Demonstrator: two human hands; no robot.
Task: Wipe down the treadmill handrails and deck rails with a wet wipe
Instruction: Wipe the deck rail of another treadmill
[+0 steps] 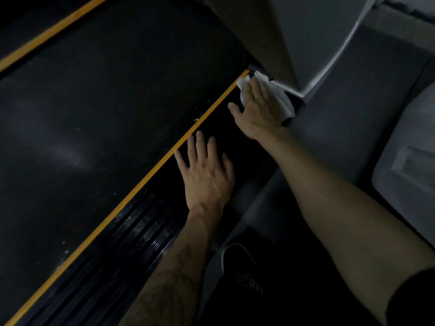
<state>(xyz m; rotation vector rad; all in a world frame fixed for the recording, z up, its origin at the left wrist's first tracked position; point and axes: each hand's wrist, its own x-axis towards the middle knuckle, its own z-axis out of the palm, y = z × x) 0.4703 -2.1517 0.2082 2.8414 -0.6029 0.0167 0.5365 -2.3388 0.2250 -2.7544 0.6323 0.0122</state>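
Observation:
The treadmill's black ribbed deck rail [141,234] runs diagonally from lower left to upper right, edged by an orange stripe [131,196] beside the dark belt [94,114]. My right hand [256,111] presses a white wet wipe [280,97] flat onto the rail's far end, fingers straight, close to the grey upright [270,38]. My left hand [207,175] rests flat on the rail nearer to me, fingers spread, holding nothing.
A second orange stripe [51,31] marks the belt's far side at upper left. Grey floor [341,118] lies to the right of the rail. A dark shoe [242,264] stands beside the deck below my arms. A pale grey object [409,161] sits at the right edge.

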